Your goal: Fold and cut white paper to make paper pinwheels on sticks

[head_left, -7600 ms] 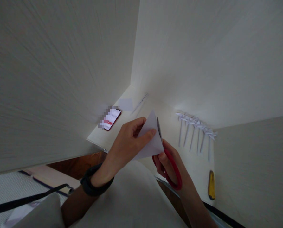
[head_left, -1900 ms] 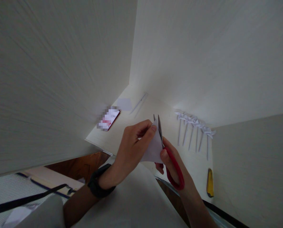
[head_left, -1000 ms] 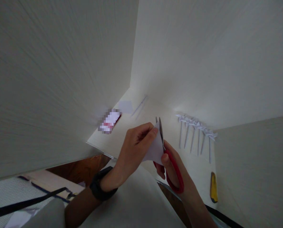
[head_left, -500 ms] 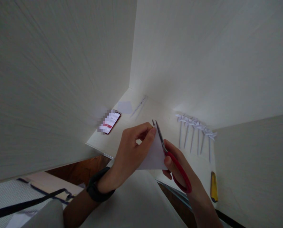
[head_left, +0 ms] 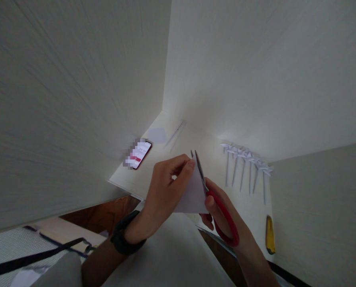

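Between my two hands is a folded-looking white piece of paper (head_left: 192, 199), roughly triangular with its tip pointing up. My left hand (head_left: 168, 183) pinches it near the tip between thumb and fingers. In my right hand (head_left: 222, 207) are scissors (head_left: 224, 219) with red handles, and my thumb and fingers are in the loops. Their metal blades point up along the paper's right edge, slightly apart at the tips. Part of the paper is hidden behind my left fingers.
Several paper pinwheels (head_left: 246, 155) on thin sticks lie in a row at the right. A yellow cutter (head_left: 270, 235) rests near the right wall. A phone (head_left: 140, 154), a flat white sheet (head_left: 156, 136) and a thin stick (head_left: 174, 133) lie at the back left. Walls enclose the white table (head_left: 126, 175).
My right hand and the scissors have shifted slightly left and stay along the paper's edge. My left hand keeps its pinch almost unmoved.
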`<state>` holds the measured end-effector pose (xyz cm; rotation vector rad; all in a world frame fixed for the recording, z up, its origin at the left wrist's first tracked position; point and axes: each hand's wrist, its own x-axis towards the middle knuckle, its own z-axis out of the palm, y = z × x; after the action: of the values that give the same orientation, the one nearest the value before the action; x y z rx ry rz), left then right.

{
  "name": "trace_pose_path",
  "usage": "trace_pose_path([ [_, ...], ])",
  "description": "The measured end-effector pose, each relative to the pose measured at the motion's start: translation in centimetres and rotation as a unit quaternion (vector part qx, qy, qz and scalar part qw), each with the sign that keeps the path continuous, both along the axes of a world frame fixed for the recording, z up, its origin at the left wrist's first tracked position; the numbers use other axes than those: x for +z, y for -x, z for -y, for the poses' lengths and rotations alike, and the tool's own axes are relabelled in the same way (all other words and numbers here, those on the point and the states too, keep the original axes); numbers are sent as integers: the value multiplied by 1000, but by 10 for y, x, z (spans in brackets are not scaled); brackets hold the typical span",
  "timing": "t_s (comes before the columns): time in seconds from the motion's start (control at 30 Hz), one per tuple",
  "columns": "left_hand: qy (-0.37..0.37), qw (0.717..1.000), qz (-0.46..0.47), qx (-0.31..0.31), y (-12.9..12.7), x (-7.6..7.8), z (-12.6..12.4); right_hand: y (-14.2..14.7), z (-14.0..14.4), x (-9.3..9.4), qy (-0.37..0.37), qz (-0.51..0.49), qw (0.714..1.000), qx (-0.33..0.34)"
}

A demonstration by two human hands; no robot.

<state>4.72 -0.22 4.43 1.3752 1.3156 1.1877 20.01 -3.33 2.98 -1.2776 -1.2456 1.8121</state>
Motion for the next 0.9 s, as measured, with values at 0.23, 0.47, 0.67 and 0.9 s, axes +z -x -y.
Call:
trace_pose_path([
  [0.23, 8, 1000, 8, 1, 0, 0, 0, 0, 2, -2, -13, -2, 1000, 14],
  [0.47, 11, 1000, -4, 4, 0, 1, 0, -2, 4, -5, -18, 9, 1000, 15],
  [0.67, 13, 1000, -5, 6, 0, 1, -1, -3, 6, -7, -14, 14, 1000, 9],
  [0.9, 16, 1000, -5, 8, -1, 0, 0, -4, 7, -12, -1, 26, 1000, 5],
])
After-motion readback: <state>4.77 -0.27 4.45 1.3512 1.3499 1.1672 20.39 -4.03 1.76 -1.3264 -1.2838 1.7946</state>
